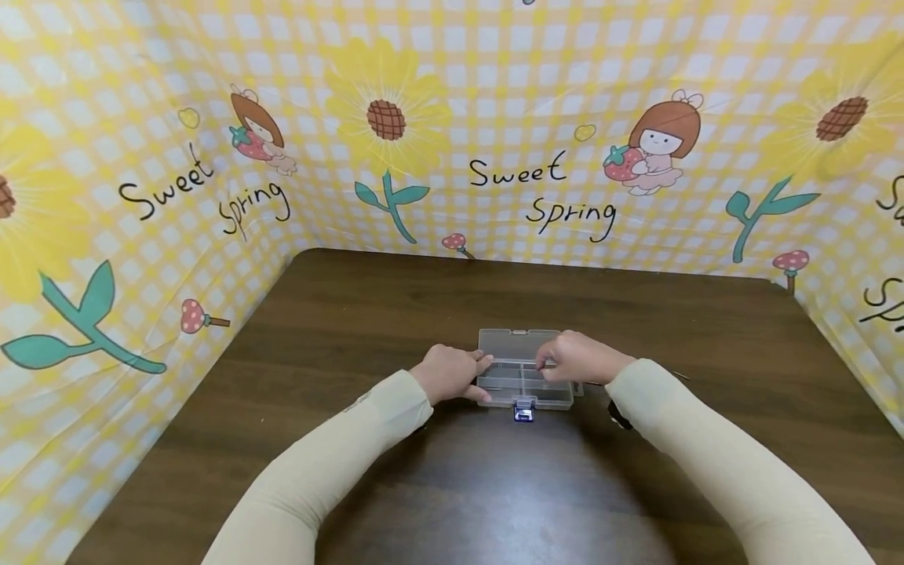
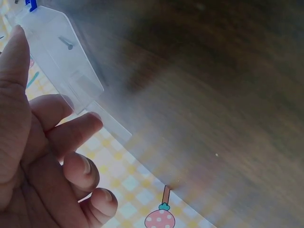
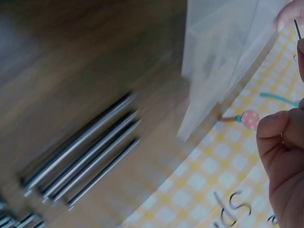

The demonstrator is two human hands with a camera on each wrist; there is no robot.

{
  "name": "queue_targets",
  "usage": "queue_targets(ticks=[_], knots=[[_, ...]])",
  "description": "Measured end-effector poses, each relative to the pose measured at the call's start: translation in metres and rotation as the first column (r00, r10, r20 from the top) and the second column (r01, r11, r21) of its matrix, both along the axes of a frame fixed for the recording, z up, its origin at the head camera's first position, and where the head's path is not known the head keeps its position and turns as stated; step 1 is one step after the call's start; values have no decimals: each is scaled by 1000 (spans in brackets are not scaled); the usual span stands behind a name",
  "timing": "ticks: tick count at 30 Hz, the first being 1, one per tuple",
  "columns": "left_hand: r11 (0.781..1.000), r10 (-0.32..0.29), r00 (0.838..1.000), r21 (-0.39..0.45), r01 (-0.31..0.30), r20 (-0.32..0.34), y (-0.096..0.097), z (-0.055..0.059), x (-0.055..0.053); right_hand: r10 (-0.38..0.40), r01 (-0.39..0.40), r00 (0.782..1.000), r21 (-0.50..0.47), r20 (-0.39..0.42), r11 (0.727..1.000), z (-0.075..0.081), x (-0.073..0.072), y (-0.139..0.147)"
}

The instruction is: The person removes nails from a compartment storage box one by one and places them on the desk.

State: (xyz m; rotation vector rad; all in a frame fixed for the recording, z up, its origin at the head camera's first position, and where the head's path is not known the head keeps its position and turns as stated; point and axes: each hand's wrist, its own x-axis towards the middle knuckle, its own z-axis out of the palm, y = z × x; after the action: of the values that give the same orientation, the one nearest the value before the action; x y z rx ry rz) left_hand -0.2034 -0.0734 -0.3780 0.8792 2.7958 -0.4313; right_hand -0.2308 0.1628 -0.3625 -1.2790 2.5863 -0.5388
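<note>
A clear plastic compartment box (image 1: 523, 403) stands on the table with its lid (image 1: 504, 344) raised at the back and a blue latch (image 1: 524, 413) at the front. My left hand (image 1: 448, 373) grips the box's left end, thumb at the front and fingers toward the back. Over the right-hand compartments, my right hand (image 1: 582, 357) pinches a thin, dark, nail-like pin (image 3: 297, 29), its pointed end showing in the right wrist view. Through the clear wall in the left wrist view, a small nail (image 2: 66, 43) is visible inside the box.
Several shiny metal rods (image 3: 90, 142) lie side by side on the table to the right of the box. More short metal pieces (image 3: 21, 221) show at that view's corner. A dark item (image 1: 618, 416) sits partly under my right sleeve. Patterned cloth (image 1: 438, 102) surrounds the brown table (image 1: 381, 290).
</note>
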Motion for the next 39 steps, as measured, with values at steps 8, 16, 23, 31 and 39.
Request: queue_targets(ticks=[8, 16, 23, 31, 39], knots=[[1000, 2, 1000, -13, -2, 20, 1, 3, 2, -91, 91, 995, -20, -43, 996, -4, 1, 49], [1000, 7, 1000, -4, -7, 9, 0, 2, 2, -230, 230, 973, 22, 0, 973, 8, 8, 101], [1000, -4, 1000, -12, 4, 19, 0, 2, 1, -338, 338, 941, 33, -24, 940, 7, 19, 147], [1000, -1, 1000, -5, 1, 22, -1, 2, 2, -432, 437, 898, 48, -85, 898, 3, 31, 185], [1000, -11, 1000, 6, 11, 9, -2, 1, 2, -492, 495, 869, 83, -55, 865, -5, 40, 200]])
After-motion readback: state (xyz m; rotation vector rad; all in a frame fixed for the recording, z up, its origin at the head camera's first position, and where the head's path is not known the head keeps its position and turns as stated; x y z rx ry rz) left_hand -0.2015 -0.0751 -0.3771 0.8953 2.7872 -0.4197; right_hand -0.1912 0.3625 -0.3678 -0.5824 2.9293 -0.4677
